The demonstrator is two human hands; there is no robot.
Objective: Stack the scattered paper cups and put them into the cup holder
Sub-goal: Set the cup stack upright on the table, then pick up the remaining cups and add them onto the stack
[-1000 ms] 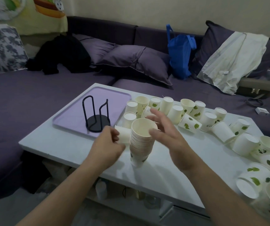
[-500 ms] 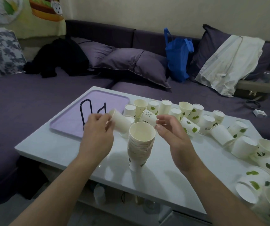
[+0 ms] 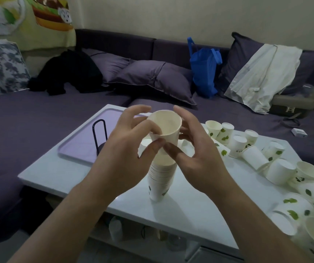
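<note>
White paper, a single cup (image 3: 165, 128) sits mouth-up between both hands, raised just above the stack of nested cups (image 3: 160, 178) that stands upright on the white tabletop (image 3: 72, 168). Left hand (image 3: 131, 147) has its fingers (image 3: 148, 128) closed on the cup's near and left side; right hand (image 3: 194, 149) pinches its right side and lower wall, thumb under. Behind the left hand the black wire cup holder (image 3: 99, 135) stands on a lilac tray (image 3: 80, 147) (only one loop and part of its base show). To the right, loose cups with green leaf prints (image 3: 256, 154) lie scattered along the tabletop, some upright, some tipped over. Beyond is a purple sofa (image 3: 38, 114) with a blue bag (image 3: 203, 69).
</note>
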